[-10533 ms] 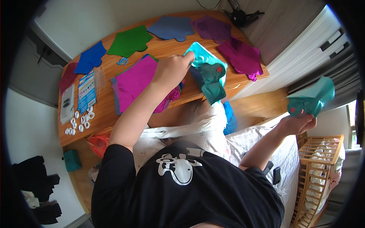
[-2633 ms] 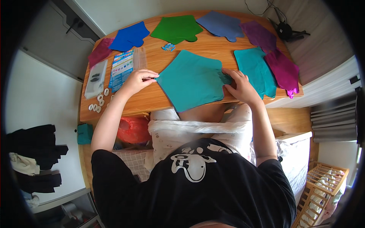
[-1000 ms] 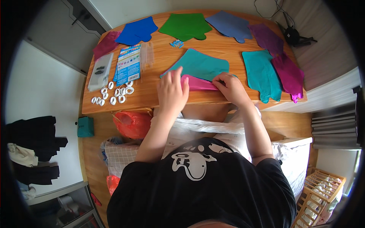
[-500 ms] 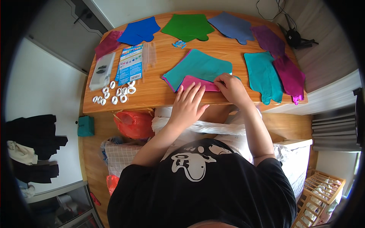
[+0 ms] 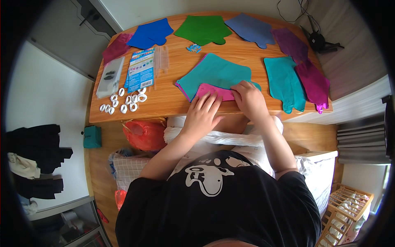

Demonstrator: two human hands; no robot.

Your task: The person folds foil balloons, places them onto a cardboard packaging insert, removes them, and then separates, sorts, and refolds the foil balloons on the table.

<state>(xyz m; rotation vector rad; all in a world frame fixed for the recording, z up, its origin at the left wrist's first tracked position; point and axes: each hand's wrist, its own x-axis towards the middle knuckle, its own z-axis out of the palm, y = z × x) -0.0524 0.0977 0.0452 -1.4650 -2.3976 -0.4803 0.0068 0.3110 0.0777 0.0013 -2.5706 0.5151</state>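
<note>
A flat teal foil balloon (image 5: 218, 70) lies in front of me near the table's front edge. Its near part is folded up, showing a pink underside as a flap (image 5: 216, 92). My left hand (image 5: 202, 115) rests on the left of this flap, fingers stretched out and slightly apart. At the flap's right end is my right hand (image 5: 250, 99), fingers bent and closed on the foil's edge; its fingertips are partly hidden. Beside it on the right lie another teal foil balloon (image 5: 284, 82) and a magenta one (image 5: 313, 82).
Along the back of the wooden table (image 5: 173, 109) lie blue (image 5: 150, 33), green (image 5: 202, 29), grey-blue (image 5: 251, 29) and purple (image 5: 290, 44) balloons. Left are white ribbon rolls (image 5: 128, 99), clear straws (image 5: 162, 58), a printed package (image 5: 141, 72) and small blue pieces (image 5: 194, 48).
My right hand has shifted slightly, its fingers now lower over the flap's right end. My left hand has slid a little toward me. The pink flap's outline has changed slightly.
</note>
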